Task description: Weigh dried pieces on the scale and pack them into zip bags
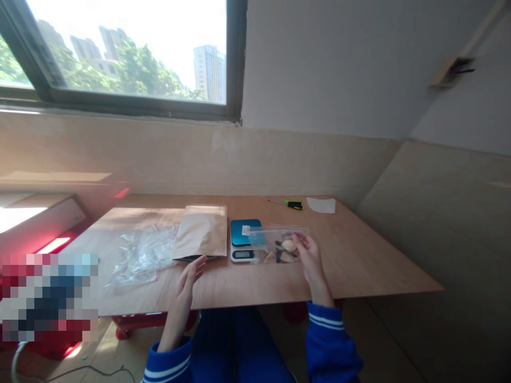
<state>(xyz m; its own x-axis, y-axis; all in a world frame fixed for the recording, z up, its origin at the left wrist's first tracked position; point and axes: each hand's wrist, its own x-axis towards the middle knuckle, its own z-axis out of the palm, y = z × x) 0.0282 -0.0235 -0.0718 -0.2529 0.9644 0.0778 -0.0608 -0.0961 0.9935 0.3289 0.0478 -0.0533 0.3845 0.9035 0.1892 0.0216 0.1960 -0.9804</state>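
My right hand pinches the upper right part of a clear zip bag with several pale and dark pieces in it, perhaps dried food. The bag overlaps the right side of a kitchen scale that has a blue top and a small display. At the near edge of a brown paper pouch is my left hand, its fingers stretched out by the pouch's dark mouth. Whether the fingertips touch the pouch I cannot tell.
Crumpled clear plastic bags lie left of the pouch. Toward the back of the wooden table are a green and black screwdriver and a piece of white paper. A wall and window stand behind.
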